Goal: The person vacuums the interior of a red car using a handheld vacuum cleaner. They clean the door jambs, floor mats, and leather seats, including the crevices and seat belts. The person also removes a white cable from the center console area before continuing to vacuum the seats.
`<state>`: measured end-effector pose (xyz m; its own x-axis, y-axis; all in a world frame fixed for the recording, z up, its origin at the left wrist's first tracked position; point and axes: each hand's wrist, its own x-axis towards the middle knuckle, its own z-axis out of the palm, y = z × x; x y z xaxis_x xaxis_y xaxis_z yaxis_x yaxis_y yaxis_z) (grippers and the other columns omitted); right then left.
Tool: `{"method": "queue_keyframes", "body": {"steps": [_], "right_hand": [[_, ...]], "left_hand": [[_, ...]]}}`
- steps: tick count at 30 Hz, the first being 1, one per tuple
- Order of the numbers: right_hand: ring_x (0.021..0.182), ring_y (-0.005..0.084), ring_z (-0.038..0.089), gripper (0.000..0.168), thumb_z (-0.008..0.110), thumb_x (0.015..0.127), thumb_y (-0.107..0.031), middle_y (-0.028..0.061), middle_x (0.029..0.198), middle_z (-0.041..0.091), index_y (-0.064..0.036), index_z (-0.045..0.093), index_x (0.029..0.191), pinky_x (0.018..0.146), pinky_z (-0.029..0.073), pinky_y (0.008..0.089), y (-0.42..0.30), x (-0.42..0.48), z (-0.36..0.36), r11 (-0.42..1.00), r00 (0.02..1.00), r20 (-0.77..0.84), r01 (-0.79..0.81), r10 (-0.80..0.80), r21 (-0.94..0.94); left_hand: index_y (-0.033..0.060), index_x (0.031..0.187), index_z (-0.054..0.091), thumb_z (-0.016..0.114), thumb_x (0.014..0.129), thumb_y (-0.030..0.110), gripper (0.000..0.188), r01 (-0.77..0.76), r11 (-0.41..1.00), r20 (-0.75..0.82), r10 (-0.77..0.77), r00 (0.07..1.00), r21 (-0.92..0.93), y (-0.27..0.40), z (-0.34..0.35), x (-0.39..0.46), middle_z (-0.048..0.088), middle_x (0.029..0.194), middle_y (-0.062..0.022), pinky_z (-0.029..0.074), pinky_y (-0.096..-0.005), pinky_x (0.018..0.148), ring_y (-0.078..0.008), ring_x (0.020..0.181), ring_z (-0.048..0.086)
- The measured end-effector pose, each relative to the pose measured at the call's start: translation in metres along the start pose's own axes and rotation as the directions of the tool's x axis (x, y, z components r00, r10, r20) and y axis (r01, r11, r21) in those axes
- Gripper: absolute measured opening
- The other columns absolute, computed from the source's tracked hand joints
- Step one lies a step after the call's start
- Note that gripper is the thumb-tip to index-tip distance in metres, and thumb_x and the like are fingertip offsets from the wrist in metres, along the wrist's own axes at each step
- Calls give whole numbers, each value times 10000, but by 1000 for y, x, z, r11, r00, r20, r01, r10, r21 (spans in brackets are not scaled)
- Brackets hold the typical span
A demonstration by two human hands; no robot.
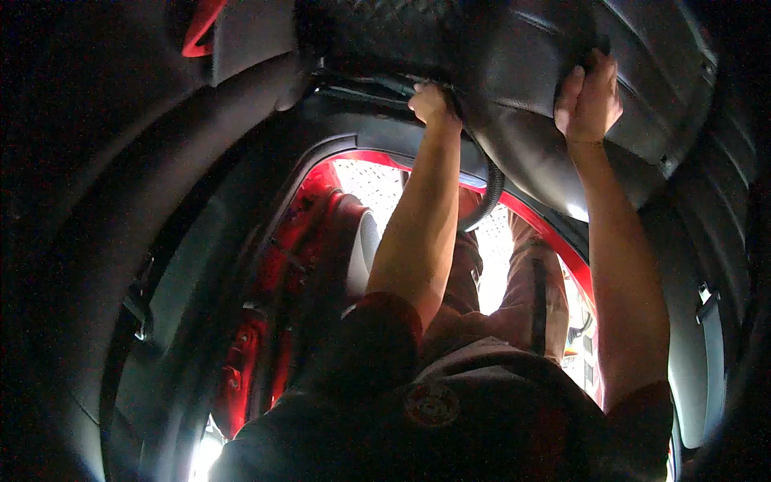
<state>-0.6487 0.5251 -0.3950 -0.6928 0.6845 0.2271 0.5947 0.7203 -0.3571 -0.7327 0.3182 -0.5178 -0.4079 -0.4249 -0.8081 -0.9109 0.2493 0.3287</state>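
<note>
My left hand is curled into a grip low in the car's footwell, beside the door sill. A black ribbed hose runs up to this hand and hangs out over the sill; its far end under the fingers is hidden in shadow. My right hand lies against a dark car seat, its thumb apart from the fingers. Something black shows at its fingertips, too dark to name.
The red door frame surrounds the opening where my legs stand. At left is the open red door with a round speaker. Seat belt buckles hang at both sides. Patterned bright floor lies outside.
</note>
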Motion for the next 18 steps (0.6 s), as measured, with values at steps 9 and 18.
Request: {"method": "queue_keyframes", "body": {"steps": [9,18], "right_hand": [[886,384,670,366,620,879,-228,141,1069,628,-115,576,1225,691,563,485,-5,5,-15,999,999,27,43,-43,19],[872,391,665,390,594,879,-271,144,1085,607,-108,568,1232,702,561,492,-5,5,-8,998,999,21,43,-44,42]], "left_hand": [[153,913,546,202,1027,714,668,319,726,539,85,838,-610,-13,-81,3,528,727,-16,456,-403,585,-228,628,515],[92,1197,592,193,1061,625,679,225,660,398,123,909,-717,27,-19,9,628,1076,-105,528,-493,860,-317,929,617]]}}
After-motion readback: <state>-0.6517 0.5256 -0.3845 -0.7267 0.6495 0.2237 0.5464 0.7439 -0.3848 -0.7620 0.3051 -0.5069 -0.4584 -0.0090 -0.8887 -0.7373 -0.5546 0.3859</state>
